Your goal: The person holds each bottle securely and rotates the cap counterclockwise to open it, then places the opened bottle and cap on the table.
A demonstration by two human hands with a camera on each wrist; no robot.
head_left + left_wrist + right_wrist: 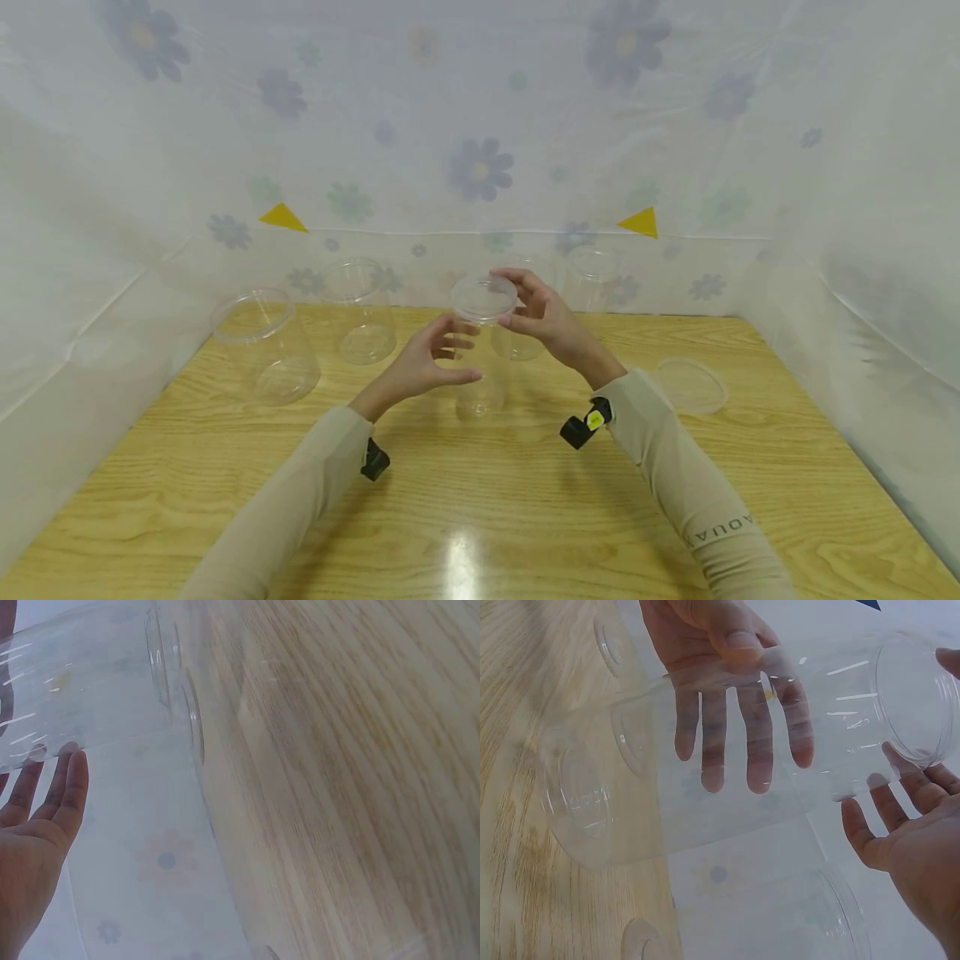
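While the pale wooden table (pixel 525 500) carries several other clear plastic cups along its far edge, the tall clear plastic cup (pixel 480 367) stands upright at its middle. Its flat clear round lid (pixel 483 297) sits on the rim, so the capping step looks to be in hand. The right hand (pixel 536 312) holds the lid's edge with curled fingertips; the left hand (pixel 431 358) is open, fingers relaxed against the cup's left side. Next, the lid likely needs even downward pressure while the cup is steadied.
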